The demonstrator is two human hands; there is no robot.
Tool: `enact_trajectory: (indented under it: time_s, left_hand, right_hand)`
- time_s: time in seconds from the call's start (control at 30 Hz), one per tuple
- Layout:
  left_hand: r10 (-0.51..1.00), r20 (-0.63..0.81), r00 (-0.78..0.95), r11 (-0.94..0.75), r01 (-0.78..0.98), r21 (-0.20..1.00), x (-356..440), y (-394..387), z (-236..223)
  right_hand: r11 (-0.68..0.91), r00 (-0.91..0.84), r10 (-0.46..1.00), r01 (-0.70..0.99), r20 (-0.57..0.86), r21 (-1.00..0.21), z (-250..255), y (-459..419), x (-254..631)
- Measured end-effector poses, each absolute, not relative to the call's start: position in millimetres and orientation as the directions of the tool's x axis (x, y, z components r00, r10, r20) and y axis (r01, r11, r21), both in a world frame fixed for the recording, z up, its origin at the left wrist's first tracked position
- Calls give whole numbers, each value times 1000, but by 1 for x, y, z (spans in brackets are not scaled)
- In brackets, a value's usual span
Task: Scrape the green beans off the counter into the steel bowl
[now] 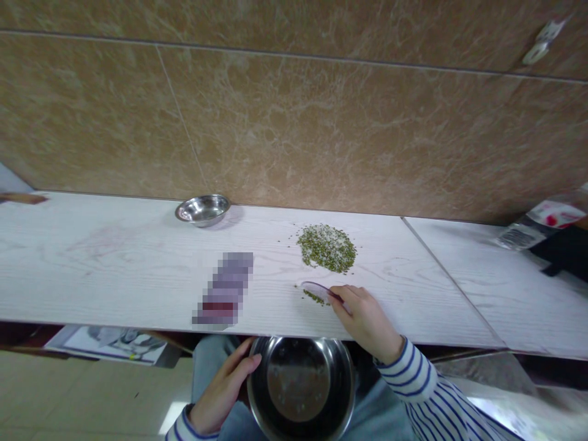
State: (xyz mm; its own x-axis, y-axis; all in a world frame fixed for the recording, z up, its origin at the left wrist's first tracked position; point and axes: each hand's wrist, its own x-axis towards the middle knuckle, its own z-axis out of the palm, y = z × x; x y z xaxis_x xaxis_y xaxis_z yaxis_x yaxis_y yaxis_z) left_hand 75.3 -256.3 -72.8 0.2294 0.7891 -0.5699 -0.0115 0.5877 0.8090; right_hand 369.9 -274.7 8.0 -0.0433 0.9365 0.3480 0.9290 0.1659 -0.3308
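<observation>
My right hand (362,318) grips a translucent plastic scoop (316,291), whose edge rests on the white wood-grain table (114,263) beside a small patch of green beans (313,297). Just beyond it lies a loose pile of small green beans mixed with white grains (326,248). My left hand (225,386) holds the near rim of a large steel bowl (301,386) below the table edge, over my lap. A little dark matter shows on the bowl's bottom. A smaller steel bowl (202,209) stands at the table's back edge.
A pixelated, obscured object (225,288) lies on the table left of the beans. Marble-patterned wall tiles (294,122) rise behind the table. A plastic packet (542,223) sits at the far right, and a printed sheet (110,346) shows below the front edge.
</observation>
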Motion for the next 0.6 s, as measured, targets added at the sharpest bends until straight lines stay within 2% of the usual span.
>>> enact_trajectory:
  time_s: [0.23, 0.4, 0.6]
  left_hand:
    - [822, -531, 209, 536, 35, 843, 78, -259, -75]
    - [844, -490, 217, 491, 53, 870, 82, -261, -77]
    - [837, -507, 206, 507, 57, 860, 81, -260, -80]
  right_hand:
    - [216, -65, 919, 907, 388, -361, 15, -257, 379]
    - [240, -112, 938, 893, 328, -381, 22, -233, 381]
    - [308, -215, 938, 878, 273, -366, 24, -214, 379]
